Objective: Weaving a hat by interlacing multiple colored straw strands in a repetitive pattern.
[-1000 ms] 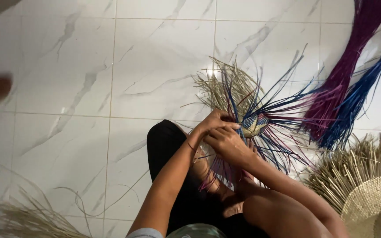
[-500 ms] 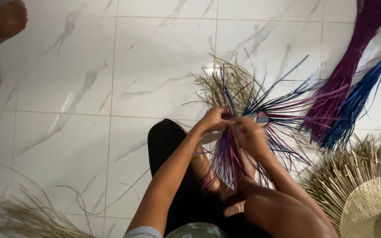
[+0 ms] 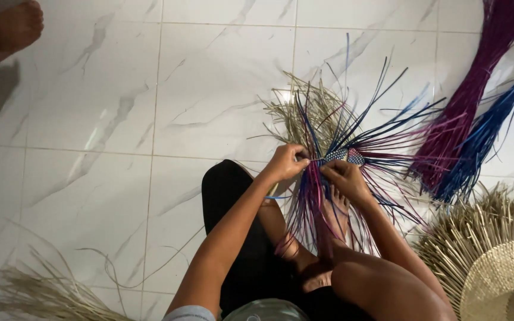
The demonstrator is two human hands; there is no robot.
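Sitting between both hands (touching): weave point(image 3: 345, 156)

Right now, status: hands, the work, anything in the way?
Left hand and right hand both pinching the small woven piece. Loose coloured strands fan out. Foot beneath; nothing blocking.

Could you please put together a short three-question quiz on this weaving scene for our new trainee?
1. True or false: both hands grip the small woven piece.
2. Which bundle lies nearer the right edge, the magenta bundle or the blue bundle?
3. What sits at the bottom right corner?

Key:
1. True: left hand and right hand meet on it.
2. The blue bundle.
3. A round woven straw piece with loose ends.
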